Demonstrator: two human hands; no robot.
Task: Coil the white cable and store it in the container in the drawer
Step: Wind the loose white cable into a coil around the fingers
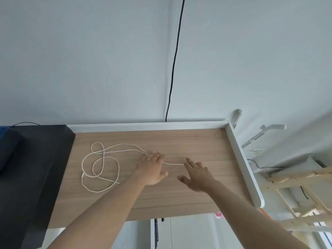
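The white cable (100, 165) lies in loose overlapping loops on the left half of the wooden desktop (179, 198). Two of its strands run right and pass under my left hand (152, 169), which rests flat on them with fingers spread. A short stretch of cable shows between the hands and ends at the fingertips of my right hand (195, 174). That hand hovers palm down with fingers apart and holds nothing. No drawer or container is in sight.
A large black box-like object (34, 164) covers the desk's left end. A white raised rim (239, 159) borders the back and right edges. A black cord (175, 60) hangs down the wall behind. Wooden slats (301, 180) stand to the right.
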